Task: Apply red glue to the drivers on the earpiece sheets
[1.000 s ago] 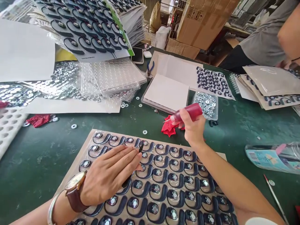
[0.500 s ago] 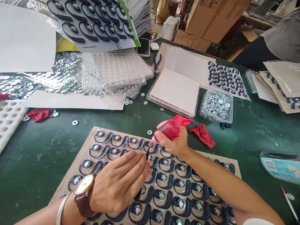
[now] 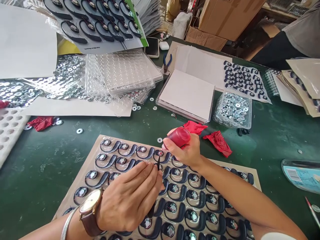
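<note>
My left hand [image 3: 132,193], with a watch on the wrist, is closed around black tweezers [image 3: 159,162]. Their tip reaches a small round metal component on one of the dark curved ear-hook pieces [image 3: 160,153] in the back row. In my right hand [image 3: 187,151] is a red squeeze bottle [image 3: 178,136], tilted with its nozzle down and left, close above that same piece. Whether the nozzle touches it I cannot tell. Rows of similar ear-hook pieces lie on a brown, film-covered sheet [image 3: 97,146] under both hands. My left hand hides several of them.
Red crumpled cloths [image 3: 218,143] lie beyond my right hand, near a clear box of metal washers [image 3: 233,108]. Farther back are stacked clear trays [image 3: 122,71], a white-topped stack [image 3: 187,95] and blue-handled pliers [image 3: 167,61]. A person's sleeve [image 3: 303,33] shows at back right.
The red bottle has moved slightly up and left. The tweezers stay at the same piece. The whole view has shifted a little.
</note>
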Demonstrator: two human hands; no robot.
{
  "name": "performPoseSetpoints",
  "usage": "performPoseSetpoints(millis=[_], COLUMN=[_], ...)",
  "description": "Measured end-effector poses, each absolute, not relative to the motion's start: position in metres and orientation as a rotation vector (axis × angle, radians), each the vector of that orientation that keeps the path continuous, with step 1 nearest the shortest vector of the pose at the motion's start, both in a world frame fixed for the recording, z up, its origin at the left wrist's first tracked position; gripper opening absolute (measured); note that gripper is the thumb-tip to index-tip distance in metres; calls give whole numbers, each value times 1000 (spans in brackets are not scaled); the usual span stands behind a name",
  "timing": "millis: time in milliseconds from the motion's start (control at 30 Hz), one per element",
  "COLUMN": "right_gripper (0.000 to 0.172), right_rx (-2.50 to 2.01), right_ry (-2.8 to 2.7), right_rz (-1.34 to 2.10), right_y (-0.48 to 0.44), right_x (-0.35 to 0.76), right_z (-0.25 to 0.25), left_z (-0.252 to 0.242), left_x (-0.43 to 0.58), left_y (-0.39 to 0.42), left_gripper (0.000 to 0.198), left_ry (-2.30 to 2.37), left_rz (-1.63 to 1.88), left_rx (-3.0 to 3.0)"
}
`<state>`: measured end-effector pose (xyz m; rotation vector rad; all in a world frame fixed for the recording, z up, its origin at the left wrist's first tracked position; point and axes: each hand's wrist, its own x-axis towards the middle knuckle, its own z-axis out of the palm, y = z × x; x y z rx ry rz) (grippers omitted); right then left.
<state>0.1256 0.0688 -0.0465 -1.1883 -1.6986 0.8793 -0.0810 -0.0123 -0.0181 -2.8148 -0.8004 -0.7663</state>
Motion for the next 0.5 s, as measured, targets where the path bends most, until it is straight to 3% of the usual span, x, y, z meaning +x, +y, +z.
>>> performPoseSetpoints(millis=[500], right_gripper=[27], right_rx=[-1210], right_ry=[-1644], right_rz=[905], right_y=[69], right_x=[126], right_z=[-51], left_z=[-11], left_x=[-78], left_y=[-9], left_gripper=[24], left_ry=[-839], left_rz=[-785], left_rx=[-2841])
